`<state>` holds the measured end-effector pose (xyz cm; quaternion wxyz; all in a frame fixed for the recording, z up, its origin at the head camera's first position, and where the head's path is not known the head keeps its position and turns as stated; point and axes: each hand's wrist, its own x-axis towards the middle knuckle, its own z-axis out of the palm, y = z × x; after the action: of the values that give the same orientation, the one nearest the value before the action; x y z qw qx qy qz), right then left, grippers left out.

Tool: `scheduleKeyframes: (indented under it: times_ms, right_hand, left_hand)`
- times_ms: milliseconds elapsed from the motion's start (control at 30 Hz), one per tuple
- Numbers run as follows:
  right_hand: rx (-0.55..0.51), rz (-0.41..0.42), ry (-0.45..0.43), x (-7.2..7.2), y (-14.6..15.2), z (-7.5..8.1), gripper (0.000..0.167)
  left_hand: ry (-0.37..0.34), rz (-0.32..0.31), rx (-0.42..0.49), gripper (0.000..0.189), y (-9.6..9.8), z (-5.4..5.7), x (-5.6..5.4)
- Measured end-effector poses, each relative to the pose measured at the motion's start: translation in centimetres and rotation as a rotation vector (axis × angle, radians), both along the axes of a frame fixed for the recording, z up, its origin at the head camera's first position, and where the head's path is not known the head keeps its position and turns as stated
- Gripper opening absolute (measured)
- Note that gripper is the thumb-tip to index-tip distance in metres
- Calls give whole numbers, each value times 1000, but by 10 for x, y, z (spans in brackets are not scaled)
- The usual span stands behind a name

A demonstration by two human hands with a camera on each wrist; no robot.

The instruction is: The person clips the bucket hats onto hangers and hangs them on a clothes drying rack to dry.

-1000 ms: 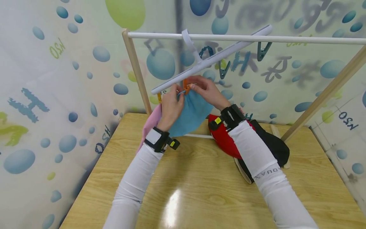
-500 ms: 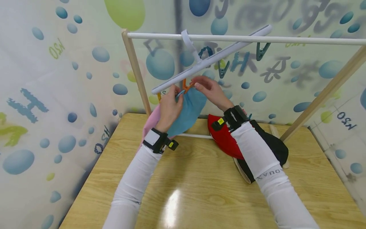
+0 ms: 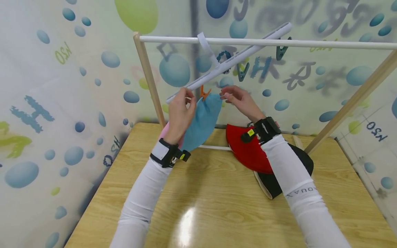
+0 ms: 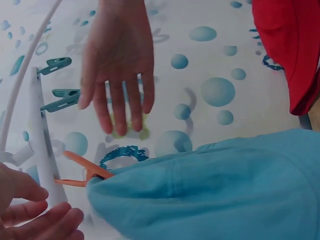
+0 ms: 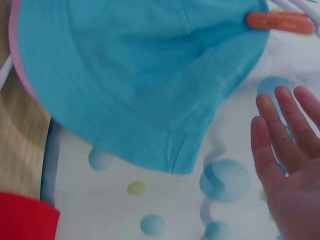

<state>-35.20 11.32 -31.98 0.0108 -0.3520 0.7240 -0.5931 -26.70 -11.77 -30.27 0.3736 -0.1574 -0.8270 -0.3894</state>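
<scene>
Pink cloth (image 3: 165,131): mostly hidden behind the left wrist; right wrist view gives us just a pink edge past the blue brim.
Left hand (image 3: 181,113): we see loosely bent fingers, parted, pinching nothing; left wrist view shows a gap to the clip that the head view doesn't make clear.
Blue hat (image 3: 203,122): hangs between the hands, below the hanger, its gathered edge in the clip.
Orange clip (image 3: 204,93): nips the blue hat's edge.
White hanger (image 3: 235,62): hooked over the white rod (image 3: 310,42), slanted; bears two green clips (image 3: 280,54).
Right hand (image 3: 243,101): fingers straight and spread, near the hat, apart from it; both wrist views show us the palm side.
Red hat (image 3: 248,150): on the table (image 3: 217,199), partly over a black cloth item (image 3: 268,182).
Half a second ago: left fingers at the hat's edge, right fingers at the clip; now we see both off.
</scene>
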Motion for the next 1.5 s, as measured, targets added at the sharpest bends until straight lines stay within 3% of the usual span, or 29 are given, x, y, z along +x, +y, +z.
scheduleKeyframes:
  times_ms: [267, 533, 1000, 1233, 1500]
  right_hand:
    - [65, -57, 0, -2, 29, -2, 35]
    - [158, -144, -23, 0, 61, -10, 36]
    - [345, -303, -91, 10, 114, -28, 43]
    - [421, -340, -92, 14, 137, -49, 46]
    - [509, -405, -201, 15, 159, -75, 53]
  left_hand:
    - [79, -8, -73, 5, 6, 8, 6]
    - [15, -29, -107, 8, 16, 5, 12]
    - [40, -49, -170, 9, 30, -19, 7]
    - [3, -48, -220, 7, 39, -28, 7]
    - [-71, -47, -242, 7, 46, -38, 10]
